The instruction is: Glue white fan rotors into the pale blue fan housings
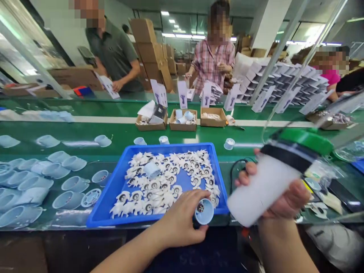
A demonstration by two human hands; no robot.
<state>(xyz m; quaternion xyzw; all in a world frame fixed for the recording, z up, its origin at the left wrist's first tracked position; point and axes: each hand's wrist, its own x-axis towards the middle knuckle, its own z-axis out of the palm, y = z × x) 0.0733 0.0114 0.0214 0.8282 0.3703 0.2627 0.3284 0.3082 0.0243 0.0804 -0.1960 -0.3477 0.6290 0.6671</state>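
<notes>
The left hand [182, 217] grips a small pale blue cup [204, 211] over the near edge of a blue tray [170, 147], with a dark part showing at the cup's end. The right hand [280, 197] wraps a white cylinder [263, 185] with a black band and a green cap [305, 140], probably a frosted plastic housing, though blur hides its detail. White moulded parts [165, 185] crowd the tray around another pale blue cup [151, 170]. More cups [75, 184] lie on the green conveyor belt [122, 132] to the left, and cardboard trays of parts [183, 120] sit beyond, facing a co-worker in a plaid shirt [212, 64]
</notes>
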